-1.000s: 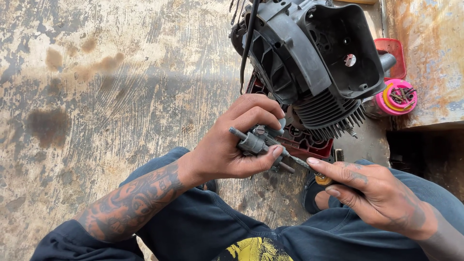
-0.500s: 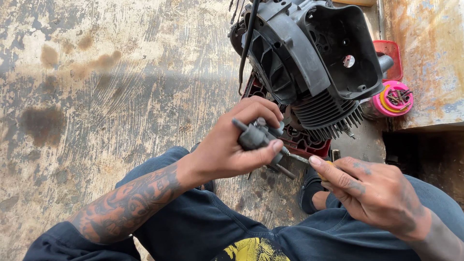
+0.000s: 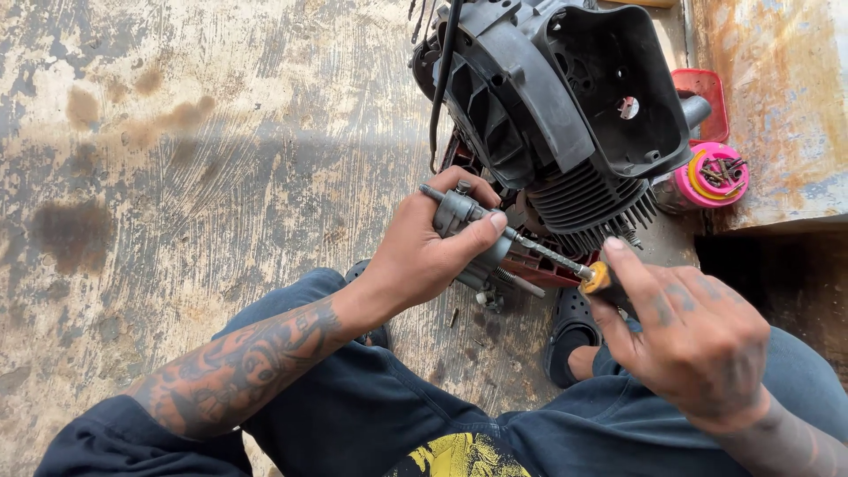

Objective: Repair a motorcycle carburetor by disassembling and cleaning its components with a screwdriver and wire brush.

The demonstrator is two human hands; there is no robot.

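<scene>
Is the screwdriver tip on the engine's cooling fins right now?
No: the screwdriver, gripped by the right hand, runs into the small grey metal part held in the left hand, below the engine.

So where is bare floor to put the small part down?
Free: the stained floor left of the engine and left hand. Crowded: right of the engine, with the pink tub, and under it, where the right hand works the screwdriver.

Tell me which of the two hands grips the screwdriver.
The right hand: its fingers wrap the screwdriver at the yellow handle. The left hand holds the small grey metal part instead.
</scene>
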